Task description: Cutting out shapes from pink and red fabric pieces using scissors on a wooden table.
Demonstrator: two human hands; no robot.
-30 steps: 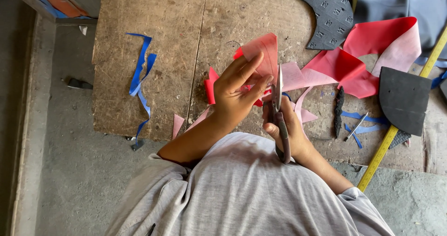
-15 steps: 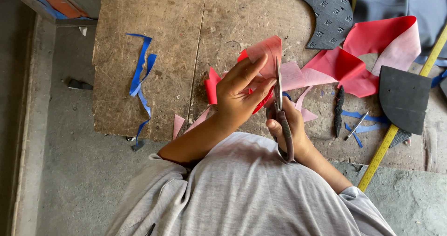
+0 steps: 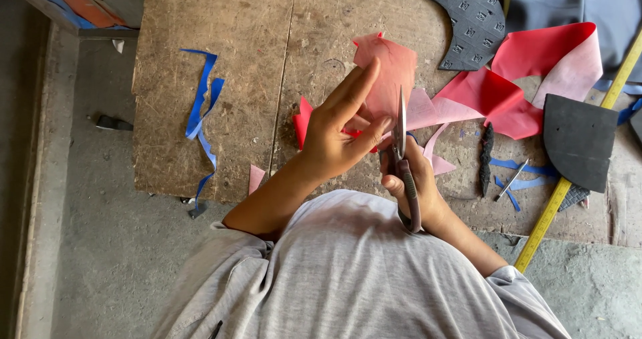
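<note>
Left hand [image 3: 338, 135] fingers pinch pink sheet [image 3: 388, 78] (held upright) above desk [image 3: 227, 78]. Right hand [image 3: 418, 182] fingers grip scissors [image 3: 402, 152], blades against sheet's right edge. Blue strips [image 3: 200, 111] well left of sheet.

Two hands work here, the left hand [image 3: 338, 135] and the right hand [image 3: 416, 185]. There is one pair of scissors [image 3: 403, 158] and one pink sheet [image 3: 388, 78] held up. On the desk [image 3: 221, 58] lie two dark sole-shaped pieces, one patterned [image 3: 468, 18] and one plain [image 3: 578, 142]. One large red sheet [image 3: 535, 71] is spread out, and one yellow ruler [image 3: 575, 172]. Blue strips [image 3: 200, 111] number perhaps two at the left edge, though they tangle. Small pink scraps [image 3: 256, 176] are too scattered to count surely.
</note>
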